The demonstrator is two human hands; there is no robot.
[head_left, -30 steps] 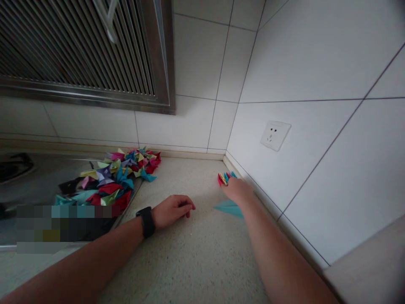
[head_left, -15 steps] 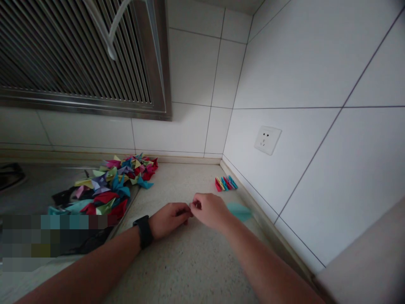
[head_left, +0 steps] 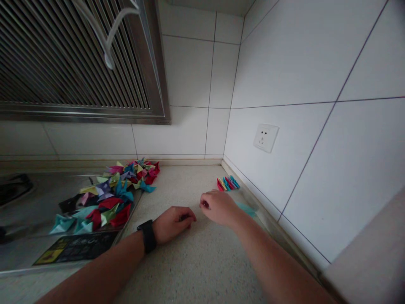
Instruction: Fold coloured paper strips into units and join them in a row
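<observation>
My left hand [head_left: 175,223], with a black watch on its wrist, rests low over the counter [head_left: 186,266] with its fingers curled. A short gap away, my right hand [head_left: 218,207] is closed, thumb and fingertips drawn together. Whatever either hand may hold is hidden. A light-blue sheet of paper [head_left: 248,209] lies by the wall, partly covered by my right wrist. Just beyond my right hand stands a short row of small folded papers [head_left: 228,183] in red, yellow and blue.
To the left, a heap of folded paper pieces [head_left: 110,194] in many colours spreads over the steel cooktop [head_left: 19,245] and onto the counter. A range hood [head_left: 95,118] hangs above it. On the right, a socket [head_left: 265,138] sits in the tiled wall [head_left: 303,139].
My hands, which met at the fingertips, have come apart. The right one has shifted slightly right. The view has turned a little, and more of the cooktop shows at the left.
</observation>
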